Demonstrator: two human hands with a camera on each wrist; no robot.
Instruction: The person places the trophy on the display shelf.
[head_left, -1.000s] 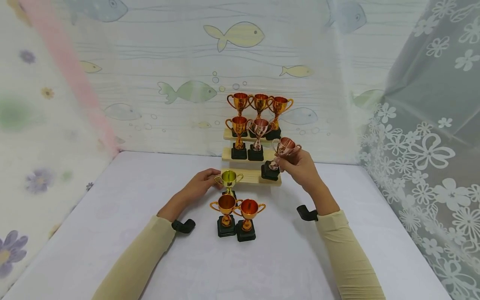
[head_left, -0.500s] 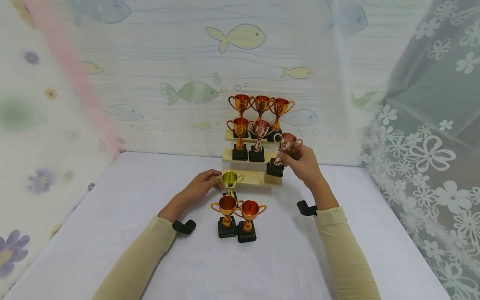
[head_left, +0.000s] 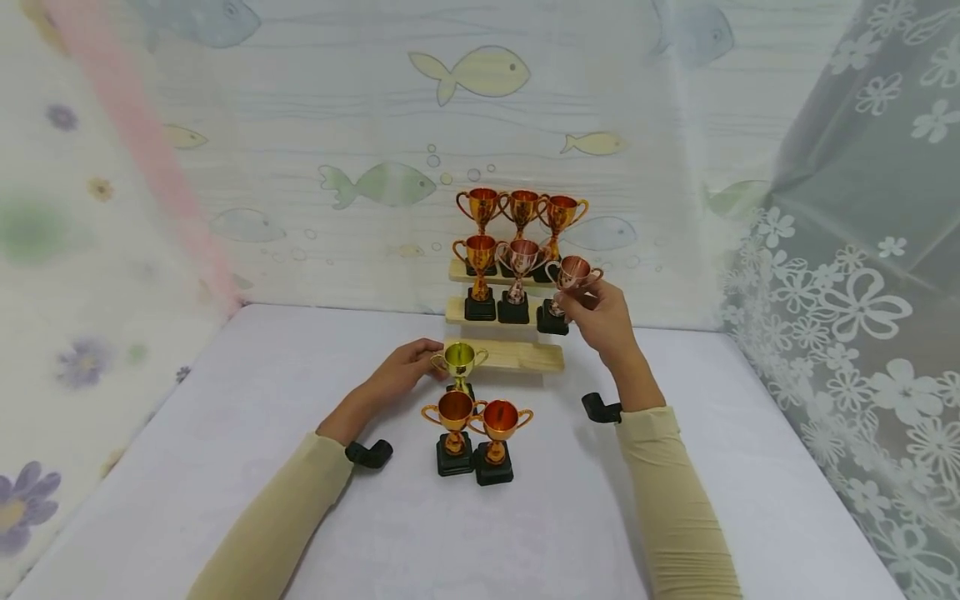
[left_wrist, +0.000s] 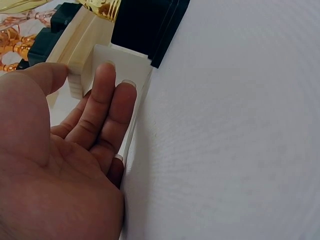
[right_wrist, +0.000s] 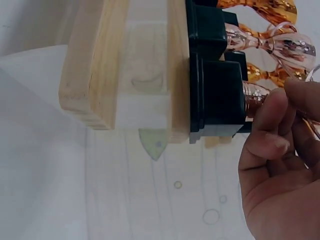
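My right hand [head_left: 606, 315] pinches a rose-gold trophy cup [head_left: 574, 273] by its stem. The cup stands upright, its black base [right_wrist: 220, 95] against the right end of the middle board in the right wrist view. On the left, my left hand [head_left: 401, 371] holds the end of the three-step wooden display stand [head_left: 517, 357]; the left wrist view has its thumb on the lowest board's end [left_wrist: 80, 70] and fingers underneath. A yellow-gold trophy [head_left: 459, 358] stands close to that hand. Two orange-gold trophies [head_left: 453, 412] [head_left: 501, 421] stand in front of it.
Three orange-gold trophies [head_left: 522, 208] line the top board. The middle board also bears an orange-gold trophy [head_left: 479, 258] and another rose-gold one [head_left: 518, 267]. A white cloth [head_left: 570, 517] covers the table, and a fish-patterned curtain [head_left: 300, 100] hangs behind.
My right hand has lifted the rose-gold trophy from the right end of the lowest board up to the middle board. My left hand has stayed at the stand's left end.
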